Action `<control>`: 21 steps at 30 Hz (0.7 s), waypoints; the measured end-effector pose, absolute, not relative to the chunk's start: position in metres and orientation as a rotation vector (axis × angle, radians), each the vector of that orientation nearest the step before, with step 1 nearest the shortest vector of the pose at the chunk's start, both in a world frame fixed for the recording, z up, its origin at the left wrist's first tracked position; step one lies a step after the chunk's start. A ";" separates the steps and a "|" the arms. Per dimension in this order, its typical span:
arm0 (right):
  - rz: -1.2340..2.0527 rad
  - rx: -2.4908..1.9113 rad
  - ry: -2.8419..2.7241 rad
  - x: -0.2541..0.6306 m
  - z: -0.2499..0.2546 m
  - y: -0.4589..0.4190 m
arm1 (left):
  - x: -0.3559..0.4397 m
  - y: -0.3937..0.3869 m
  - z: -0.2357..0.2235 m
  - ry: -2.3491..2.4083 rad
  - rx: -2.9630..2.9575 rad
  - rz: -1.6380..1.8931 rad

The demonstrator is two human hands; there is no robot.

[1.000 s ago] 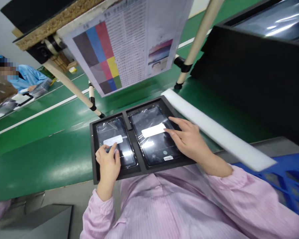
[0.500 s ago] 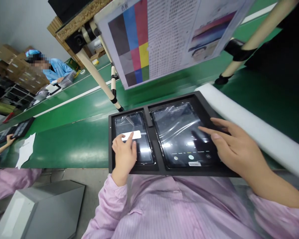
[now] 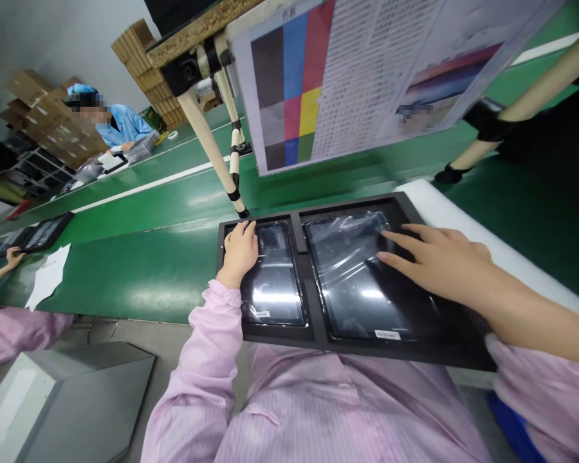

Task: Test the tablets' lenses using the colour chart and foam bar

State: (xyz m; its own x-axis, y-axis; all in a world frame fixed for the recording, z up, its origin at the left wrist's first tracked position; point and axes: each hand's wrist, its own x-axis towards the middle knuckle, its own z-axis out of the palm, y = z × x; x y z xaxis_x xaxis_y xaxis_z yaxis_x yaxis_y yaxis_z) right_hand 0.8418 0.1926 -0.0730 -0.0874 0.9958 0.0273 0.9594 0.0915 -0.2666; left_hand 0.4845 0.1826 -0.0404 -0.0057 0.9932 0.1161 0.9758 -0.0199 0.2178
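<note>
A black tray [image 3: 321,321] with two recesses lies before me, a tablet in each. The smaller tablet [image 3: 276,283] on the left has a dark, glossy screen. My left hand [image 3: 241,252] rests over its upper left part, fingers extended toward its top edge, holding nothing. The larger tablet [image 3: 352,283] on the right carries wrinkled clear film and a small white label at its lower edge; its screen is dark too. Over its right side is my right hand [image 3: 429,260], fingers spread and holding nothing. Whether the fingertips touch the screens I cannot tell.
A tube-frame stand with a printed colour chart [image 3: 294,96] rises behind the tray. White foam [image 3: 525,270] lies to the right. Paper [image 3: 48,276] and a co-worker's hand [image 3: 14,257] are at left on the green bench [image 3: 139,270]. Another person [image 3: 120,125] sits across; a grey cabinet [image 3: 87,399] stands below.
My left hand has moved up the smaller tablet to its top. The white box on that screen and the icons on the larger one are gone. My right fingers have spread farther apart.
</note>
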 end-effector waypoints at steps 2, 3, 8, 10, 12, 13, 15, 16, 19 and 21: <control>0.254 -1.976 -2.104 0.834 -0.068 0.206 | 0.485 0.186 -0.049 2.144 2.178 0.393; 0.252 -1.976 -2.067 0.830 -0.066 0.210 | 0.485 0.187 -0.052 2.148 2.184 0.400; 0.246 -1.977 -2.043 0.816 -0.063 0.213 | 0.485 0.191 -0.058 2.194 2.187 0.383; 0.251 -2.008 -2.080 0.815 -0.063 0.210 | 0.492 0.190 -0.057 2.178 2.207 0.359; 0.242 -2.065 -2.134 0.814 -0.063 0.209 | 0.502 0.187 -0.056 2.142 2.242 0.310; 0.218 -2.097 -2.158 0.813 -0.063 0.209 | 0.508 0.185 -0.056 2.120 2.262 0.267; 0.143 -2.146 -2.199 0.811 -0.062 0.210 | 0.520 0.180 -0.056 2.070 2.308 0.162; 0.111 -2.159 -2.212 0.810 -0.062 0.210 | 0.525 0.178 -0.056 2.045 2.327 0.108; 0.102 -2.169 -2.220 0.808 -0.061 0.210 | 0.536 0.174 -0.056 2.006 2.344 -0.003; 0.152 -2.159 -2.216 0.811 -0.065 0.211 | 0.538 0.173 -0.054 2.000 2.345 -0.038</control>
State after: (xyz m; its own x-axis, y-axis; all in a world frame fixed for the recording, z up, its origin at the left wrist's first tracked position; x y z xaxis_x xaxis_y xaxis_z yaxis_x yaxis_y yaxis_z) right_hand 0.8115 0.2112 -0.0646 -0.0279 0.9989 -0.0370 0.9946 0.0240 -0.1007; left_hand 0.5385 0.1733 -0.0537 0.1581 0.9858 -0.0573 0.9872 -0.1566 0.0293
